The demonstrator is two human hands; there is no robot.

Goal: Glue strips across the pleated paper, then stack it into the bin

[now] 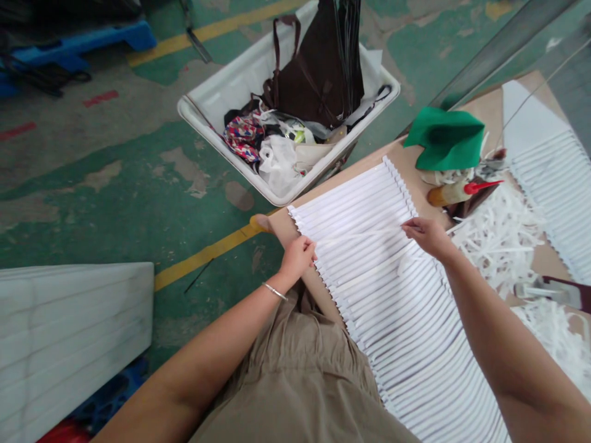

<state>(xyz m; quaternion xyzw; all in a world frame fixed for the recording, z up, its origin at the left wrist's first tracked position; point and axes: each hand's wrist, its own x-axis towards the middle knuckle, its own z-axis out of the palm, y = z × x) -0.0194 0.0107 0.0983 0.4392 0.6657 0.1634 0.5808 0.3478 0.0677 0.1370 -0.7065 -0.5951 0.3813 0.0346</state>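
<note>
Head view: L grip [299,259] and R grip [425,237] each had fingertips together, apparently on opp. ends of a thin white strip [369,233]. Strip lay betw. them, neither hand nearer, long axis approx. along the white folded rows [383,289] on the surface [282,226].

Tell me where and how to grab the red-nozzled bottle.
Grip the red-nozzled bottle by its amber body, coming from above, pinching across its width. It appears to lie on its side, rounded body exposed from above; the red nozzle tapers to a thin tip, likely a poorer hold. Green fabric sits close on its far side.
</note>
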